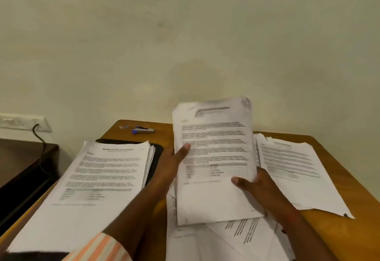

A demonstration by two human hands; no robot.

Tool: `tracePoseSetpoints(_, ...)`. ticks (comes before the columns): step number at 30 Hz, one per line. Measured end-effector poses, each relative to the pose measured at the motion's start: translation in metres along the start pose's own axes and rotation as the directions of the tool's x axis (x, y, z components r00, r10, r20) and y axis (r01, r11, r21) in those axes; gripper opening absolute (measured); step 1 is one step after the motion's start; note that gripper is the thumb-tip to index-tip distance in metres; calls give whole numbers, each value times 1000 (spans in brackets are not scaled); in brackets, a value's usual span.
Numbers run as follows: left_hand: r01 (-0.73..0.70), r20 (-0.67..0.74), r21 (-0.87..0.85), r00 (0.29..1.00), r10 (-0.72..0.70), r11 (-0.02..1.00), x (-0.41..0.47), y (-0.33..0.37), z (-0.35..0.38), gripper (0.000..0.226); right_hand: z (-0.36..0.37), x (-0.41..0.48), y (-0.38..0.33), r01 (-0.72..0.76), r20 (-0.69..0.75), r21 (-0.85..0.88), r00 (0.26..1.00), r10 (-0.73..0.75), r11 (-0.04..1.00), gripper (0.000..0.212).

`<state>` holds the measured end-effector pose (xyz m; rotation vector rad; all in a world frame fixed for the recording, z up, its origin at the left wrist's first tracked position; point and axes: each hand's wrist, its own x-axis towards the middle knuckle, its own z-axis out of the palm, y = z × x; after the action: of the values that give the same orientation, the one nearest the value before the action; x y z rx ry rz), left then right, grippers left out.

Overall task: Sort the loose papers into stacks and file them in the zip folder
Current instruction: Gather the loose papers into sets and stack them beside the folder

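1. My left hand (172, 164) pinches the left edge of the sheaf (213, 158), thumb across the printed face; my right hand (261, 186) grips its lower right edge, thumb in front and fingers behind. Both are closed on that one bundle, raised and tilted over the middle of the table (339, 230)
2. I hold the sheaf only by its edges and its top looks fanned, so sheets could slip out onto the loose pile (216, 240) just beneath, mixing sorted with unsorted
3. The left stack (98, 178) lies on the black folder (157, 153), covers most of it and reaches toward the near table edge; my left forearm passes close beside it, and a nudge might push it off
4. The right stack (294, 168) is splayed, not squared, with a corner near the table's right edge; adding to it carelessly may spread it further
5. The papers are white printed pages, paragraphs with a small grid low down. They look alike across the stacks, so picking the wrong stack is an easy mistake; the print is too blurred to read
6. The folder shows only as a dark rounded corner behind the left stack; whether its zip is open I cannot tell
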<state>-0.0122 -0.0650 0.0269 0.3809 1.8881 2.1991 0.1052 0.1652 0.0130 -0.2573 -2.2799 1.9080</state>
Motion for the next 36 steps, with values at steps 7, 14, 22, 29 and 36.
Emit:
tracePoseSetpoints(7, 216, -185, 101, 963, -195, 971, 15, -17, -12, 10, 6, -3, -3, -112, 256, -106, 957, 136, 988, 41)
tracePoseSetpoints(14, 238, -191, 125, 958, -212, 963, 18, -32, -14, 24, 27, 88, -15, -146, -233, -627, 972, -5, 765, 46)
tracePoseSetpoints(22, 258, -214, 142, 951, -225, 956, 25, -47, -15, 35, 112, 212, -37, 181, 122, -900, 978, -172, 395, 37)
tracePoseSetpoints(29, 286, -297, 197, 929, -221, 938, 31, -53, -17, 19, 225, 278, -35, 370, 386, -836, 921, -44, 405, 54)
tracePoseSetpoints(36, 294, -263, 520, 949, -177, 802, 36, -51, -24, 30, 275, 323, -20, 406, 422, -827, 905, -47, 389, 54)
